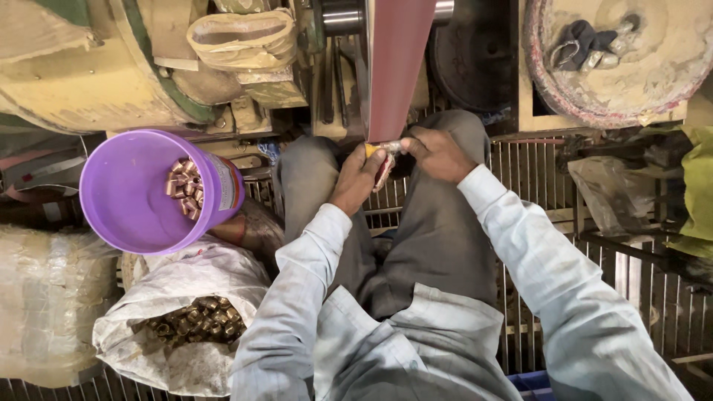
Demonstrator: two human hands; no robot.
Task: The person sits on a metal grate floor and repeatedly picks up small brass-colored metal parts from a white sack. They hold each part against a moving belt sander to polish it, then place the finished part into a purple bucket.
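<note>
The person sits with knees apart, both arms in pale shirt sleeves stretched forward over grey trousers. The left hand [357, 179] and the right hand [438, 154] meet at the lower end of a wide reddish belt [397, 67] that runs down from a steel roller [343, 15] at the top of the view. Between them they hold a small metal piece [387, 148] right against the belt's bottom edge; the fingers of both hands are closed narrowly around it, with a bit of yellow showing at the left fingertips. The piece itself is mostly hidden, so I cannot tell its exact shape.

To the person's left a purple bucket [145, 189] lies tilted on its side, with a small heap of short copper-coloured fittings [186, 188] inside. Just below it a white sack [178, 327] stands open, full of darker brassy fittings [194, 318] of the same kind. Further left lies a bundle wrapped in clear plastic [44, 304].

Under the legs is a metal grate floor [535, 223]. At the upper right a round dusty wheel [631, 59] rests with a dark rag [579, 41] lying on it, and a crumpled plastic bag [613, 193] lies on the grate near the right arm.
</note>
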